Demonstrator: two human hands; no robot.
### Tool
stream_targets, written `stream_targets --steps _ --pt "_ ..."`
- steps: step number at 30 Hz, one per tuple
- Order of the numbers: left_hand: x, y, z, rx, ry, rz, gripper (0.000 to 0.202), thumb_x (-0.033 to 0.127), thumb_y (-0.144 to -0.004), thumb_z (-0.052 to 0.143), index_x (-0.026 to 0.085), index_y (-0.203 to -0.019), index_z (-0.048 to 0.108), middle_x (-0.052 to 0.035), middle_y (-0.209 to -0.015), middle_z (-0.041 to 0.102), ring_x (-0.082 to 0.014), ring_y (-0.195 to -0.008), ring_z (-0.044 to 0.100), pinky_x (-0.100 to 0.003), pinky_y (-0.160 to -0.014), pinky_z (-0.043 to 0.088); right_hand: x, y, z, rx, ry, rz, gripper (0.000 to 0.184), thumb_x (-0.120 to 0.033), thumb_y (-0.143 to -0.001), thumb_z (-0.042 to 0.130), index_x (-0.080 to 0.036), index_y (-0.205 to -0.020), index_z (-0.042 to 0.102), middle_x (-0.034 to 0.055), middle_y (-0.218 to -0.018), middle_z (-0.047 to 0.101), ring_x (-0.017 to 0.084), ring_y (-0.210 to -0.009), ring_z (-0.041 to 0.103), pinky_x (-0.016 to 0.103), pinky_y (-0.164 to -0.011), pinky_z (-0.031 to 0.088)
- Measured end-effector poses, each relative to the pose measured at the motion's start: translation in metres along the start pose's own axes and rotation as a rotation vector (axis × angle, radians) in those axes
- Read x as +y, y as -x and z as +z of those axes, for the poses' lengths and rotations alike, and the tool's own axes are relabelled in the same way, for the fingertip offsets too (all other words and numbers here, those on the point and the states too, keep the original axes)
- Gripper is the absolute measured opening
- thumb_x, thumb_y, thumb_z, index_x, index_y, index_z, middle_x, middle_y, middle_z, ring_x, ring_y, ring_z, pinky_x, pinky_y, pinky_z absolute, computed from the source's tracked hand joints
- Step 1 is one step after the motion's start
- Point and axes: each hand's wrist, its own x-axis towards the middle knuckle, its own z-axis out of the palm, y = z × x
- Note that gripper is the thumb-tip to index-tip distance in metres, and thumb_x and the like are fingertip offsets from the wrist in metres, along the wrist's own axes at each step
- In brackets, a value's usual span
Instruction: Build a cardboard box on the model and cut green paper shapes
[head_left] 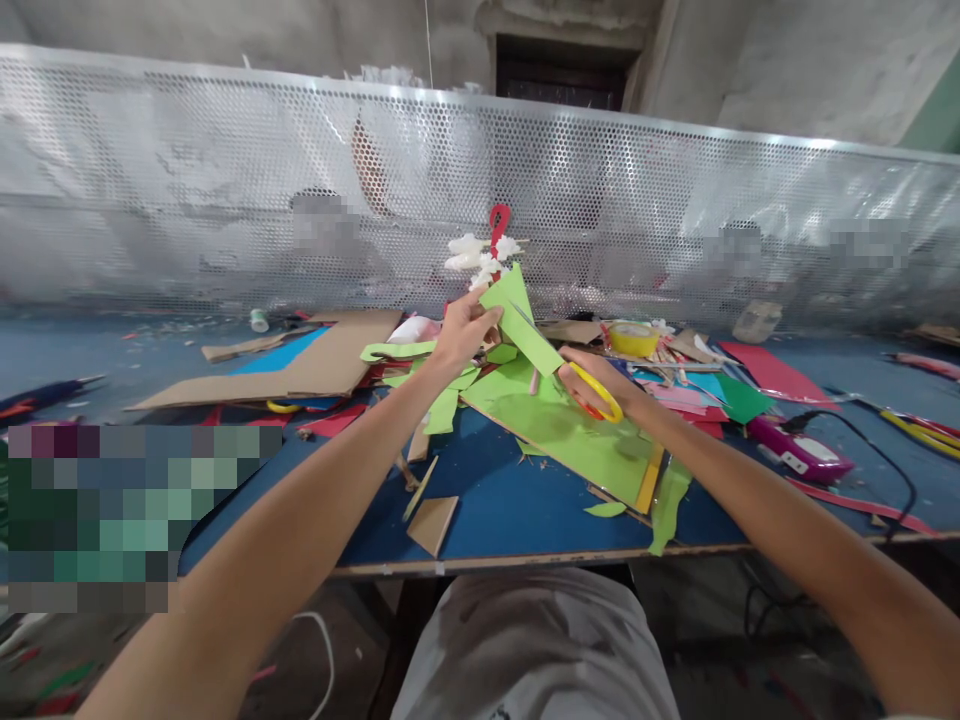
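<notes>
My left hand (463, 331) pinches a light green piece of paper (519, 318) and holds it up above the blue table (495, 500). My right hand (592, 378) grips scissors with yellow handles (598, 392); their blades reach up into the green piece. A long green strip (397, 351) hangs off the piece to the left. Under both hands lies a large green sheet (570, 425) among coloured scraps.
A cardboard sheet (315, 360) lies at the left. A yellow tape roll (634, 338) and a pink glue gun (799, 450) with a black cable sit at the right. A perforated metal screen (225, 190) runs behind the table. Small cardboard bits (433, 523) lie near the front edge.
</notes>
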Motion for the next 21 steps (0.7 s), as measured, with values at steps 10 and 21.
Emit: stream_targets --steps 10,21 --pt "0.002 0.001 0.002 -0.009 0.01 -0.017 0.038 0.03 -0.083 0.073 0.015 -0.118 0.072 0.0027 -0.064 0.067 -0.0108 -0.047 0.061 -0.021 -0.048 0.046 0.008 -0.002 0.001 0.024 0.113 -0.045 0.049 -0.07 -0.103 0.045 -0.023 -0.092 0.053 -0.0003 -0.071 0.056 0.019 -0.067 0.053 0.03 -0.063 0.035" --pt "0.006 0.003 0.003 -0.024 0.032 -0.028 0.039 0.028 -0.085 0.074 0.015 -0.122 0.073 0.0028 -0.065 0.067 -0.0108 -0.049 0.063 -0.021 -0.048 0.046 0.013 -0.005 0.0 0.057 0.172 -0.076 0.048 -0.067 -0.103 0.047 -0.021 -0.09 0.054 0.0 -0.078 0.057 0.017 -0.07 0.054 0.029 -0.067 0.036"
